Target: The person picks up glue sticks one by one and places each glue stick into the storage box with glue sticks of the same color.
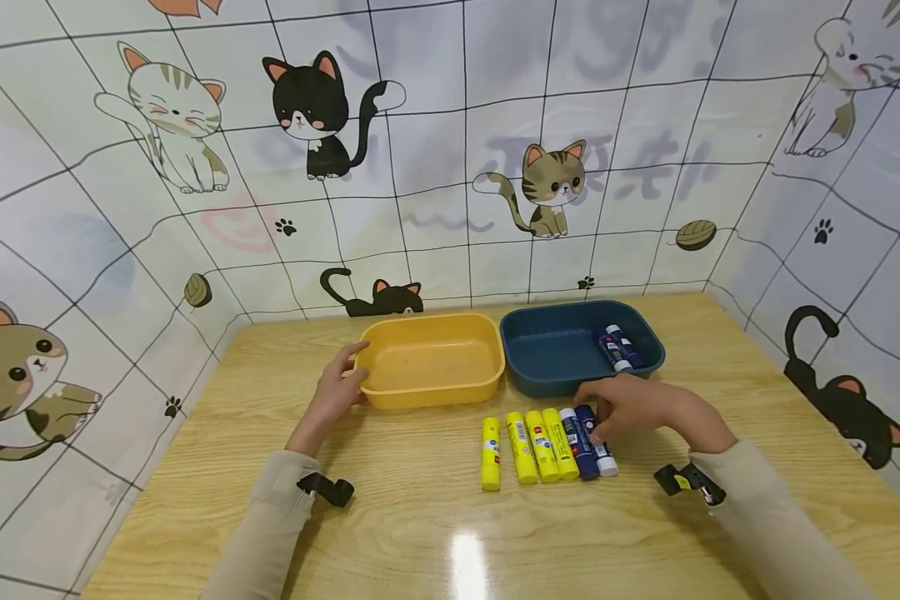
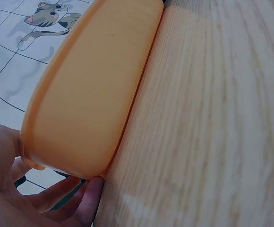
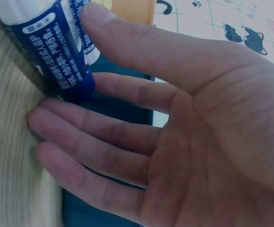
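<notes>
My left hand (image 1: 339, 385) grips the left end of a yellow plastic basin (image 1: 431, 397), with fingers at the rim and others against the outer wall. Just in front of a dark blue basin (image 1: 543, 387), my right hand (image 1: 637, 406) reaches over the rightmost glue stick (image 3: 56, 56), blue with a white end. Its thumb and index finger lie at that stick, while the other fingers extend loosely. Beside it lies another blue glue stick (image 1: 581, 446), then several yellow glue sticks (image 1: 543, 447) in a row. One yellow glue stick (image 1: 491, 454) lies a little apart on the left.
Blue glue sticks (image 1: 615, 346) lie inside the right end of the blue basin. Both basins stand side by side on a wooden table (image 1: 390, 533), near a cat-patterned wall covering (image 1: 435, 192) that also rises on both sides.
</notes>
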`<state>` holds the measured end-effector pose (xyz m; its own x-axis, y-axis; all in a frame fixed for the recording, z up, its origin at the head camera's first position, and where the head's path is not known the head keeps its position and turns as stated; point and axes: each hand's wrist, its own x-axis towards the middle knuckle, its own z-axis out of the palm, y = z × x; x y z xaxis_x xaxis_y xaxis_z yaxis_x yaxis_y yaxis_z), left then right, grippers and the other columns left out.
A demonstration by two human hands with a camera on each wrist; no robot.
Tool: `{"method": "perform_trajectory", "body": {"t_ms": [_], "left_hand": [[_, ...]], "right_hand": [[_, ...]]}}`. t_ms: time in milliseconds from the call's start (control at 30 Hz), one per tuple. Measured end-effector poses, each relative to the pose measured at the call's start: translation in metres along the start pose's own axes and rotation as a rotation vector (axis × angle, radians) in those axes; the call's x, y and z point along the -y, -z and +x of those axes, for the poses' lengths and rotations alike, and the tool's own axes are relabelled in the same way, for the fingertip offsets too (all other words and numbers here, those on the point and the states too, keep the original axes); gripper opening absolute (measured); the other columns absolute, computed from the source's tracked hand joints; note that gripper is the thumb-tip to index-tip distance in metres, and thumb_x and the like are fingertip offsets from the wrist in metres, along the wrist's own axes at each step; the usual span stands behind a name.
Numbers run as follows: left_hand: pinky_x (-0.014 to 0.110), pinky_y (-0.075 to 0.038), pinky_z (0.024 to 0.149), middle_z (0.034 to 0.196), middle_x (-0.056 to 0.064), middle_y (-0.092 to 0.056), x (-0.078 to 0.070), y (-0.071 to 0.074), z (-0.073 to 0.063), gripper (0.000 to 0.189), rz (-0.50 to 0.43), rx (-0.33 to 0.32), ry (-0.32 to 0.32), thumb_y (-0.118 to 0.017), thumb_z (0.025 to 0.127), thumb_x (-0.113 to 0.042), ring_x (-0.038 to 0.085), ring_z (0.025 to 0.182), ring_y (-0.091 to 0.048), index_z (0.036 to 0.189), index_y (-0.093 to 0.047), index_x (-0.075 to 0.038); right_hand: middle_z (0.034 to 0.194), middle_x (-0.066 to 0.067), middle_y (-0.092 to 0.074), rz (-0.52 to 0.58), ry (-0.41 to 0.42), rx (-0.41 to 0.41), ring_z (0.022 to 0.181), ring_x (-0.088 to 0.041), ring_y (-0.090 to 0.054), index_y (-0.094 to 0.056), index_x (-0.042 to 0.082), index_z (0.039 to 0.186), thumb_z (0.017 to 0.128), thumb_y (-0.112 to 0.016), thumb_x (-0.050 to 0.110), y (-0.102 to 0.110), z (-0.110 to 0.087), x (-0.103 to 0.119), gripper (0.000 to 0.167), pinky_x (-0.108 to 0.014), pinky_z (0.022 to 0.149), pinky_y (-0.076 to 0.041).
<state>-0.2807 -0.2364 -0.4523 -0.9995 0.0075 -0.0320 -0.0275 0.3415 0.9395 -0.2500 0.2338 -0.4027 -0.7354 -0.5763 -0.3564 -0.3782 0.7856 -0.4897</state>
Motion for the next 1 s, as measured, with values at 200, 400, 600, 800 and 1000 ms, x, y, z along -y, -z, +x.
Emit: {"method": "perform_trajectory", "body": {"t_ms": [200,400,600,800,1000], "left_hand": [[0.042,-0.063,0.086,0.147,0.032,-0.043,-0.001,0.001,0.001,0.056,-0.004,0.013,0.017,-0.048,0.105,-0.01,0.041,0.118,-0.063,0.16,-0.037,-0.012],[0.035,-0.064,0.081,0.146,0.03,-0.046,0.01,0.0,0.006,0.054,0.011,-0.008,-0.008,-0.049,0.105,-0.013,0.037,0.116,-0.064,0.158,-0.041,-0.018],[0.029,-0.063,0.077,0.145,0.03,-0.047,0.011,-0.001,0.004,0.053,0.013,-0.006,-0.008,-0.049,0.105,-0.012,0.038,0.115,-0.065,0.158,-0.042,-0.018],[0.032,-0.063,0.079,0.147,0.029,-0.045,0.011,-0.001,0.005,0.053,0.029,-0.005,-0.009,-0.049,0.106,-0.012,0.04,0.117,-0.064,0.158,-0.041,-0.019],[0.031,-0.063,0.08,0.147,0.03,-0.045,0.01,-0.001,0.006,0.053,0.036,-0.007,-0.013,-0.048,0.106,-0.012,0.041,0.119,-0.063,0.159,-0.04,-0.018]], "right_hand": [[0.087,0.005,-0.067,0.0,0.0,-0.008,0.077,-0.009,-0.059,-0.061,0.005,0.133,0.085,-0.085,0.029,-0.001,0.001,0.0,0.059,-0.026,0.068,-0.051],[0.085,0.003,-0.065,0.005,-0.008,-0.003,0.075,-0.01,-0.057,-0.061,0.004,0.133,0.083,-0.087,0.031,-0.001,0.003,0.0,0.062,-0.026,0.066,-0.048],[0.086,0.003,-0.064,0.006,-0.021,0.006,0.075,-0.011,-0.056,-0.061,0.005,0.133,0.082,-0.087,0.028,-0.002,0.005,-0.002,0.062,-0.025,0.065,-0.048],[0.087,0.003,-0.065,-0.001,-0.046,0.013,0.076,-0.012,-0.056,-0.061,0.005,0.134,0.083,-0.087,0.028,-0.002,0.004,-0.003,0.062,-0.026,0.065,-0.048],[0.091,0.001,-0.066,-0.013,-0.051,0.024,0.078,-0.012,-0.057,-0.06,0.0,0.135,0.083,-0.086,0.027,-0.001,0.004,-0.003,0.064,-0.027,0.068,-0.05]]}}
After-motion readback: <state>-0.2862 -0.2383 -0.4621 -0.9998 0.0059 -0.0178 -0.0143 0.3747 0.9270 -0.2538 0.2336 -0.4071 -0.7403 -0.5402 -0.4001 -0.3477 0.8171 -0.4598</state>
